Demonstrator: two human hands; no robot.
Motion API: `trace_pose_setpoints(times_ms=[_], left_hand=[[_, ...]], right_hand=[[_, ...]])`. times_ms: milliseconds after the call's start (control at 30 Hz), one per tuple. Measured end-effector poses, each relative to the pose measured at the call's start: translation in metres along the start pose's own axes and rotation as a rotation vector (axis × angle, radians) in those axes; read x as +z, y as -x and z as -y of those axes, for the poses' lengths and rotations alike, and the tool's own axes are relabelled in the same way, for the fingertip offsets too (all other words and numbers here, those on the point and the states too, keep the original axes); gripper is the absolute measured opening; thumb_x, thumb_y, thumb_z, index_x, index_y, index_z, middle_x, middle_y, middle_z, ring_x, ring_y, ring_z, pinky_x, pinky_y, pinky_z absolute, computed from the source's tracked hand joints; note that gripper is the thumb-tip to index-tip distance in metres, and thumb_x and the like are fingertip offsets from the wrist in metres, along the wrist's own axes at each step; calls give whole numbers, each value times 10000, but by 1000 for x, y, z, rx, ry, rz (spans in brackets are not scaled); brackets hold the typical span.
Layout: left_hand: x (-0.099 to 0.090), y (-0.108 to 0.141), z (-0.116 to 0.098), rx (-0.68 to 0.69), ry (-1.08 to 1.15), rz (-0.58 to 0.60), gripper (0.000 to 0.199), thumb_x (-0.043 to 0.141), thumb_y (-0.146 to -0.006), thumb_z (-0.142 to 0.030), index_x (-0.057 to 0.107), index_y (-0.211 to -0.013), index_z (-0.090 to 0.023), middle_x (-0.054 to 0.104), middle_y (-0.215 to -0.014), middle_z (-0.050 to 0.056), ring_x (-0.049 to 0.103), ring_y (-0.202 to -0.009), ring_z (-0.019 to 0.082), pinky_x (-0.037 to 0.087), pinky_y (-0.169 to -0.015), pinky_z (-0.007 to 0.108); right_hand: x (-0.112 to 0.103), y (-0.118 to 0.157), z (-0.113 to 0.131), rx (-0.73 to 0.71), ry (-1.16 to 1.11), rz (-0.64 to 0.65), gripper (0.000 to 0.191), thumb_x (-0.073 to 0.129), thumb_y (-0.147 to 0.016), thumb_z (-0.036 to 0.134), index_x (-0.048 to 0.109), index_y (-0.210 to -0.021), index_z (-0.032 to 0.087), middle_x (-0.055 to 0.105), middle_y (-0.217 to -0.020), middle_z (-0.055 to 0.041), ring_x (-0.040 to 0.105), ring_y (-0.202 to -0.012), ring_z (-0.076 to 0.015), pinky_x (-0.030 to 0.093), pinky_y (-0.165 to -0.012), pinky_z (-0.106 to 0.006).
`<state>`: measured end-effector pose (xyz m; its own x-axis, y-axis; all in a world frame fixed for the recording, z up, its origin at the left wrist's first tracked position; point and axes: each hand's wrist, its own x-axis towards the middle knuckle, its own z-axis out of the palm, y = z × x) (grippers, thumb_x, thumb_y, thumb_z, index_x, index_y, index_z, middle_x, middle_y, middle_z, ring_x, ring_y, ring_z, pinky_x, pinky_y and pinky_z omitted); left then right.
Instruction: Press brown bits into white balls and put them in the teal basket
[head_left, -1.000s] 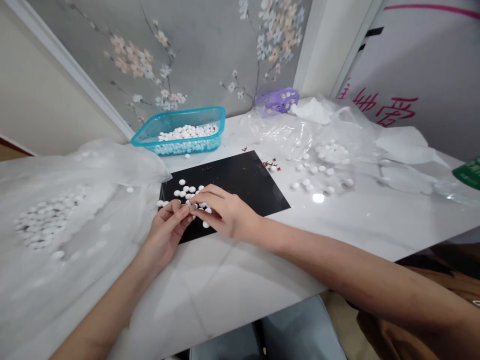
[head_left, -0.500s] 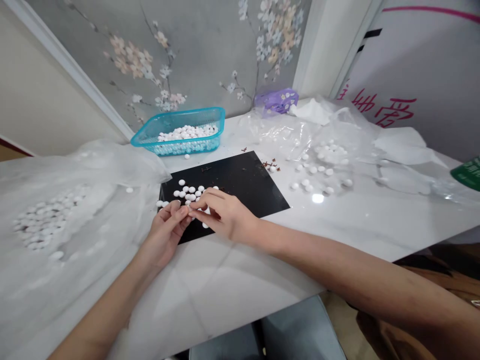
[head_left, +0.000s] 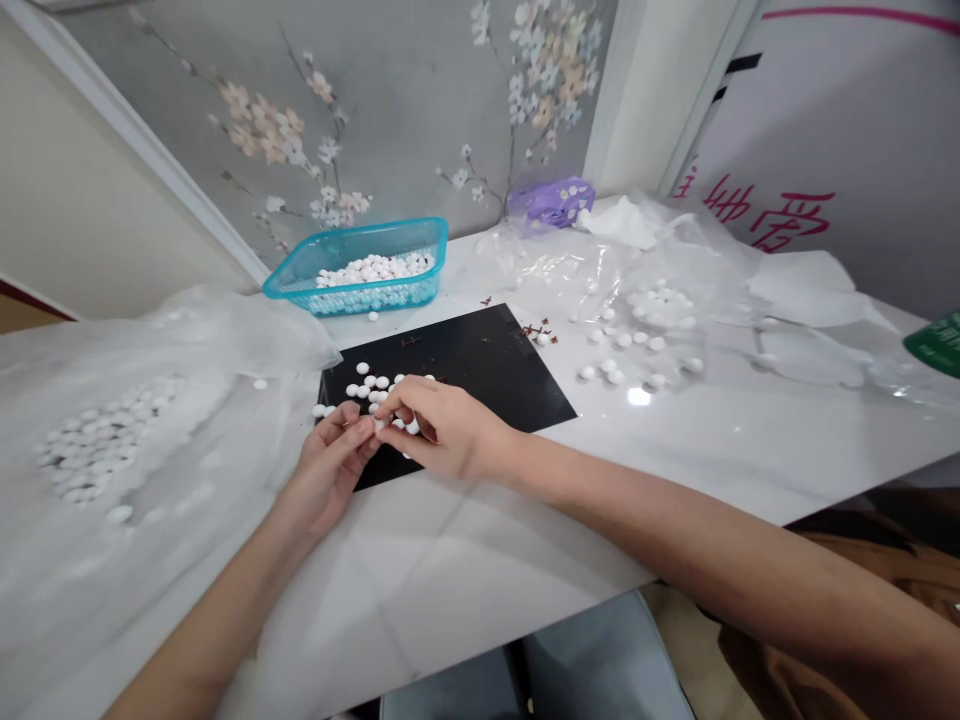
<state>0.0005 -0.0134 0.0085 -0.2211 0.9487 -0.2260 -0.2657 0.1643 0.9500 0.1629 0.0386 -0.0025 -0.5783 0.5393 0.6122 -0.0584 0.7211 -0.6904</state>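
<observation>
Right hand [head_left: 457, 430]: since the frame half a second ago, its index finger and thumb are parting slightly, and more of the white piece [head_left: 378, 425] is showing between the fingertips; they are curling close against it, but I cannot tell whether they are gripping.
Left hand [head_left: 334, 465]: thumb and forefinger are pinching the white piece, the lower fingers folding behind.
White piece: sitting where both hands' fingertips are meeting, mostly covered; its underside is staying hidden.
Loose white pieces [head_left: 382, 382]: lying just beyond the fingertips, several disappearing beneath the right fingers.
Black mat [head_left: 495, 370]: spreading under the fingers, its near part being covered by both hands.
Brown bits [head_left: 537, 330]: scattering beyond the right fingers, too small to make out.
Blue basket [head_left: 289, 292]: standing past the fingertips, holding more white pieces.
Clear bag [head_left: 232, 325]: lying left of the fingers, blurring the pieces inside.
Green object [head_left: 937, 345]: resting far right of the fingers, being cut off by the frame.
</observation>
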Motion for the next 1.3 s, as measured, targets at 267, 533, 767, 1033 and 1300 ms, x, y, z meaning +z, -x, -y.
trace_pose_setpoints(times_ms=[267, 533, 767, 1033, 1300], left_hand=[[5, 4, -5, -48, 24, -47, 333, 807, -518, -212, 597, -776, -193, 668, -724, 0, 640, -687, 121, 511, -614, 168], [-4, 5, -3, 199, -406, 15, 249, 752, -626, -291, 573, -774, -202, 685, -760, 23, 570, -607, 114, 419, -522, 186], [-2, 9, 3, 572, -864, -193, 306, 734, -643, -283, 623, -928, -270, 701, -919, -5, 505, -578, 131, 414, -607, 233], [-13, 2, 3, 567, -1146, -115, 317, 598, -776, -332, 594, -1088, -271, 694, -953, 8, 473, -534, 113, 378, -588, 229], [-15, 2, 3, 511, -1118, -97, 340, 625, -742, -327, 639, -1080, -282, 542, -575, -35, 476, -522, 150, 330, -535, 234]], right_hand=[[-41, -18, -14, 286, 168, -417, 166, 445, -856, 297, 525, -875, 154, 504, -733, 20, 401, -520, -55, 353, -534, -196], [-119, -16, -29, 887, 723, -474, 175, 474, -776, 185, 611, -883, 173, 605, -850, -42, 568, -781, -168, 422, -688, -265], [-136, -10, -37, 1227, 825, -165, 276, 593, -613, 77, 658, -866, 168, 645, -815, -84, 629, -783, -235, 454, -636, -295], [-125, -10, -40, 1144, 869, -119, 228, 588, -691, 155, 657, -905, 192, 655, -910, -83, 630, -837, -239, 465, -652, -302], [-113, -8, -53, 1088, 884, -89, 159, 584, -713, 183, 676, -840, 211, 664, -913, -66, 630, -801, -213, 458, -648, -277]])
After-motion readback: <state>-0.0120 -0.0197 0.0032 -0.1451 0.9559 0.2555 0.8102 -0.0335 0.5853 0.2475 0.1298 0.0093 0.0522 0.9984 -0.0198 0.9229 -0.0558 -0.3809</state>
